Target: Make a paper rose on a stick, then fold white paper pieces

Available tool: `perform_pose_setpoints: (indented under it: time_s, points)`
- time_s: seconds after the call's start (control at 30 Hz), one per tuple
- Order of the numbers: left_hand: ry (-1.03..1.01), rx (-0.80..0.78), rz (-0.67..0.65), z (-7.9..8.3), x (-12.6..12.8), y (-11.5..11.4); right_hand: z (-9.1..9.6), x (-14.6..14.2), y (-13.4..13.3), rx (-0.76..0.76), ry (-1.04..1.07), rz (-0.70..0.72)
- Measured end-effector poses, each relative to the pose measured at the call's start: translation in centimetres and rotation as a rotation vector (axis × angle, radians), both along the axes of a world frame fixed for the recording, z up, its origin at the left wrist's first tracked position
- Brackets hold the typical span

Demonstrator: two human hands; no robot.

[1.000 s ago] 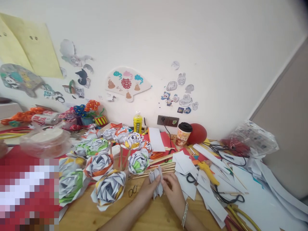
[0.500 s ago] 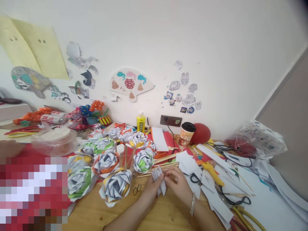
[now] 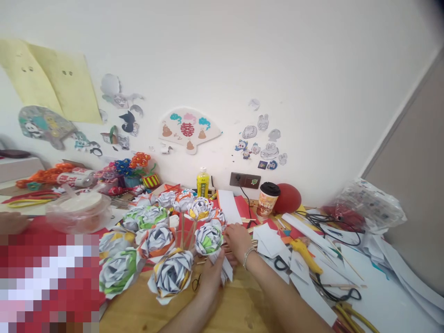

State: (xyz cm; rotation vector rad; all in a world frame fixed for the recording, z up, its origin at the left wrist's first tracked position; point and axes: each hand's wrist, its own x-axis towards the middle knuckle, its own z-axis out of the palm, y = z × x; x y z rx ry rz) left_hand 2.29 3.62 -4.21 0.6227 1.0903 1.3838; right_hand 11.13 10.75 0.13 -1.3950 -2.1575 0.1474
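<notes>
My left hand (image 3: 211, 273) is closed round a small stack of folded white paper (image 3: 226, 269) low over the wooden table. My right hand (image 3: 238, 241) reaches past it, fingers bent, at the right edge of a white and green paper flower (image 3: 208, 239). Its fingertips are partly hidden, and whether they grip the flower or something beside it I cannot make out. Wooden sticks (image 3: 255, 242) lie under and beside that hand. Nearer me stands a white and yellow paper flower (image 3: 171, 274), with a white and orange one (image 3: 157, 243) behind it.
Several more paper flowers crowd the left. A yellow glue gun (image 3: 305, 255), scissors (image 3: 281, 263) and loose white paper (image 3: 347, 277) cover the right. Behind are a yellow bottle (image 3: 203, 184), a lidded cup (image 3: 268, 201) and a red balloon (image 3: 287, 199). Another person's hand (image 3: 14, 223) shows at far left.
My right hand has left the folded paper and moved forward and left to the green-edged flower. The left hand keeps the paper and has shifted slightly lower. The view has tilted a little upward.
</notes>
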Motion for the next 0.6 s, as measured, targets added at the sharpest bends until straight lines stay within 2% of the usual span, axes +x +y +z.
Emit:
perform_pose_setpoints:
  time_s: [0.17, 0.3, 0.43, 0.6]
  points:
    - [-0.152, 0.088, -0.012, 1.1, -0.4, -0.2, -0.4, 1.9, -3.7, 0.025, 0.132, -0.106]
    - [-0.207, 0.109, -0.079, 2.1, -0.4, -0.8, -2.1, 2.8, -6.4, 0.019, 0.267, -0.118]
    - [-0.209, 0.117, -0.219, 2.4, -0.3, -1.0, -3.7, 3.2, -7.4, 0.041, 0.413, -0.115]
    - [-0.193, 0.122, -0.284, 2.4, -0.5, -1.2, -3.9, 3.4, -7.8, 0.065, 0.408, -0.061]
